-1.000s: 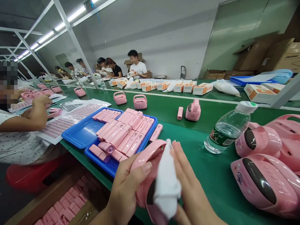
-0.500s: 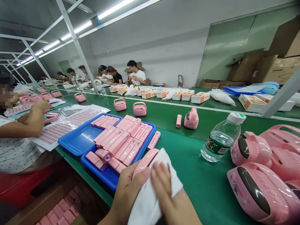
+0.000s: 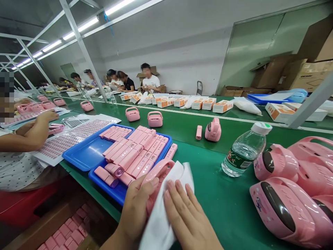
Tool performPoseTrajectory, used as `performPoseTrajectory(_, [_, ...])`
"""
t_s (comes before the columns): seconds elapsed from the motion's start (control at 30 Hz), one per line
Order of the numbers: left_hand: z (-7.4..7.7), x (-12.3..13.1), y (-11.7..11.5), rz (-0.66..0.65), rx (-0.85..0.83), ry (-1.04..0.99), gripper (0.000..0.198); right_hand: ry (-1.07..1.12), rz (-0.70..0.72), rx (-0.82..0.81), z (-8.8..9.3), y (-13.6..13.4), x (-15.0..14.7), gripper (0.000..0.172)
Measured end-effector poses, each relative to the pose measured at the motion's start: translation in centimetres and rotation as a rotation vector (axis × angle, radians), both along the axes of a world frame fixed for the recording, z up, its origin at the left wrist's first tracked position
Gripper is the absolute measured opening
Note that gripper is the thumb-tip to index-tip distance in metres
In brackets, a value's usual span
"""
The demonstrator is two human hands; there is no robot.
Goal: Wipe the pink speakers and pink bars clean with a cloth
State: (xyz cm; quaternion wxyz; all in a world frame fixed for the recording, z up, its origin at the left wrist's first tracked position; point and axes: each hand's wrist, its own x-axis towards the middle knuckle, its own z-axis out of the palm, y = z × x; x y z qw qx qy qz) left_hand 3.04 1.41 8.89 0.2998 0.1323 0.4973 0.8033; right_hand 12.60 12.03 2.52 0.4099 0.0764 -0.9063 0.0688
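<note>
My left hand [image 3: 136,208] is closed round the side of a glossy pink speaker [image 3: 159,173] with a carry handle, tilted in front of me. A white cloth [image 3: 162,217] drapes over its right side. Flat against that cloth lies my right hand [image 3: 186,211], fingers stretched out and slightly apart, pressing it on the speaker; the thumb is hidden. Just beyond, blue trays [image 3: 91,152] hold many pink stick-shaped pieces [image 3: 130,156] with small buttons. One more stick [image 3: 171,151] lies at the tray's right edge.
A water bottle [image 3: 244,149] stands on the green table [image 3: 208,180], with several pink speakers [image 3: 283,208] stacked at right. More speakers [image 3: 155,119] and orange-white boxes [image 3: 223,106] line the far side. At left, a co-worker's arm [image 3: 33,133] reaches over printed sheets [image 3: 78,137]. Below is a carton of pink pieces [image 3: 67,232].
My right hand has shifted down the cloth, its fingers now straighter and flatter. The speaker is turned a little, showing more of its handle. The view has moved slightly.
</note>
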Motion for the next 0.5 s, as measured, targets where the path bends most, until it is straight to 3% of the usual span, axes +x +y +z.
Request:
performPoseTrajectory(0.07, [0.0, 0.0, 0.0, -0.026, -0.004, -0.025, 0.027, -0.046, 0.066, -0.082, 0.1, 0.2, 0.1, 0.063])
performPoseTrajectory(0.1, [0.0, 0.0, 0.0, -0.045, 0.008, -0.043, 0.029, -0.103, 0.089, -0.229, 0.1, 0.3, 0.2, 0.069])
performPoseTrajectory(0.17, [0.0, 0.1, -0.1, -0.086, 0.049, -0.077, 0.030, -0.201, 0.133, -0.684, 0.1, 0.6, 0.4, 0.070])
performPoseTrajectory(0.23, [0.2, 0.1, -0.3, -0.110, 0.075, -0.081, 0.030, -0.245, 0.198, -1.153, 0.0, 0.8, 0.5, 0.058])
performPoseTrajectory(0.3, [0.4, 0.1, -0.5, -0.128, 0.083, -0.072, 0.030, -0.237, 0.260, -1.475, -0.1, 0.6, 0.6, 0.050])
performPoseTrajectory(0.4, [0.9, 0.0, -0.6, -0.147, 0.078, -0.065, 0.030, -0.192, 0.220, -1.710, 0.1, 0.1, 0.7, 0.040])
performPoseTrajectory(0.5, [1.2, 0.0, -0.6, -0.146, 0.079, -0.049, 0.031, -0.142, 0.149, -1.818, 0.9, -0.5, 0.8, 0.042])
